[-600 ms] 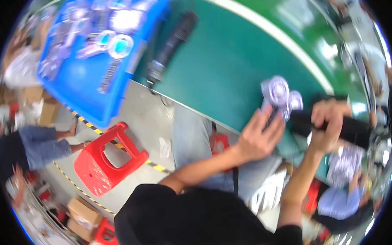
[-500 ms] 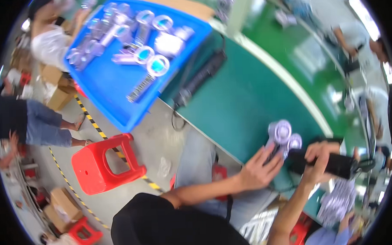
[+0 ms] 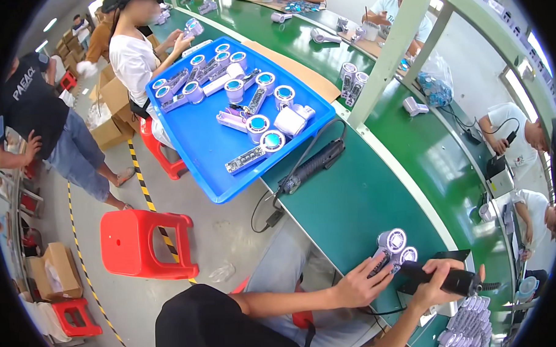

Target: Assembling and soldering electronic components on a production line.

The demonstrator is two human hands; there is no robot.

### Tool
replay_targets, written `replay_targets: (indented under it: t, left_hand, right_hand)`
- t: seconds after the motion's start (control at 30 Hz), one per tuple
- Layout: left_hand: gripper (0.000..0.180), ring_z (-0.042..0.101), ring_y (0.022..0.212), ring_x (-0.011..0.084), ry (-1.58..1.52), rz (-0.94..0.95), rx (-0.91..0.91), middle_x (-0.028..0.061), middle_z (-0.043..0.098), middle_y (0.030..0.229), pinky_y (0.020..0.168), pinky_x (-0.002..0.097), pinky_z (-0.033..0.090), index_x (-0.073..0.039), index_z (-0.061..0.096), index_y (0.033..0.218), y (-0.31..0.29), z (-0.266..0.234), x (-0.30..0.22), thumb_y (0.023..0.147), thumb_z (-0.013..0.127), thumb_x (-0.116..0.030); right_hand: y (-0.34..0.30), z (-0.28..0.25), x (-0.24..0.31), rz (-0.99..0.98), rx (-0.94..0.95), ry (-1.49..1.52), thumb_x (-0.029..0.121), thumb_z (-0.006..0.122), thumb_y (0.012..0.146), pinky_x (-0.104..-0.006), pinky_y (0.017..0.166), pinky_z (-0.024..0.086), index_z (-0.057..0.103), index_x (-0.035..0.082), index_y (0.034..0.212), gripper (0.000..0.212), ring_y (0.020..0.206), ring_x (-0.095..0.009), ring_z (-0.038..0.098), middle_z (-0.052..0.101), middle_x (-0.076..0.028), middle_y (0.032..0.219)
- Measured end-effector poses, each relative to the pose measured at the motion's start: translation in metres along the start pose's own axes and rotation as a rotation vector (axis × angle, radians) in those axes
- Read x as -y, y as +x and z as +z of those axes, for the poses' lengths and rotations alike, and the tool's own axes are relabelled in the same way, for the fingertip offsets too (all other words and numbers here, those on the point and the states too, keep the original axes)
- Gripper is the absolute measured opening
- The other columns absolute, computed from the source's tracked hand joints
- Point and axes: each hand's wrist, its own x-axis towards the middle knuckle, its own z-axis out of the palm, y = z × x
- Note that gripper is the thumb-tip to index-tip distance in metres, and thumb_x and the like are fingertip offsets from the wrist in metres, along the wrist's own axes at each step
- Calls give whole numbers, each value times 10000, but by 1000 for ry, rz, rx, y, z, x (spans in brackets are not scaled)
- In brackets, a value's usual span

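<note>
The person's left hand (image 3: 360,285) is bent over the handles of two lilac gadgets (image 3: 393,241) at the near edge of the green table (image 3: 352,189), grasping at least one; whether it grips both cannot be told. Their round heads sit side by side, just past the fingers. The right hand (image 3: 435,285) is wrapped around a black screwdriver (image 3: 462,282), its front end right by the gadgets. No writing can be made out on any of these.

Just beyond the right hand is a dark box (image 3: 450,255), with a pile of lilac parts (image 3: 468,326) nearer the person. Farther left on the table, a second black tool (image 3: 314,166) lies beside a blue tray (image 3: 195,170) of similar gadgets, some with bare circuit boards. A red stool (image 3: 126,243) stands on the floor. Pale capital lettering crosses a bystander's dark shirt (image 3: 41,99).
</note>
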Motion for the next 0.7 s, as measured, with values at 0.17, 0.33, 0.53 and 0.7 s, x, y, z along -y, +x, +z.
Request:
replay_targets:
  t: [0.17, 0.33, 0.53, 0.7]
  left_hand:
    - [443, 417, 1368, 457, -44, 38, 80, 186, 517, 1422, 1070, 539, 404, 17, 621, 1220, 0, 2, 1, 812, 627, -156]
    - [507, 364, 1400, 447, -89, 31, 170, 179, 480, 1451, 1057, 525, 379, 8, 585, 1273, 1, -12, 6, 797, 649, -154]
    - [647, 354, 1372, 402, -176, 131, 401, 136, 459, 1426, 937, 464, 398, -84, 571, 1310, 17, -37, 21, 727, 783, -266]
    - [720, 360, 1325, 384, -129, 256, 393, 126, 449, 1386, 999, 498, 370, -124, 560, 1312, 22, -35, 20, 700, 811, -407]
  right_hand:
    - [13, -46, 12, -194, 89, 112, 134, 672, 941, -314, 502, 472, 172, 96, 1495, 748, 557, -173, 496, 515, -111, 813]
    - [23, -73, 49, -249, 58, 45, 115, 642, 955, -307, 521, 460, 189, 82, 1477, 692, 571, -167, 482, 493, -99, 798]
    - [11, -100, 82, -166, -14, 18, 236, 662, 941, -312, 439, 440, 509, -4, 832, 305, 484, -192, 475, 468, -94, 667]
    - [-1, -115, 87, -73, -164, 30, 182, 638, 947, -315, 429, 441, 500, 0, 813, 265, 463, -189, 461, 458, -85, 644]
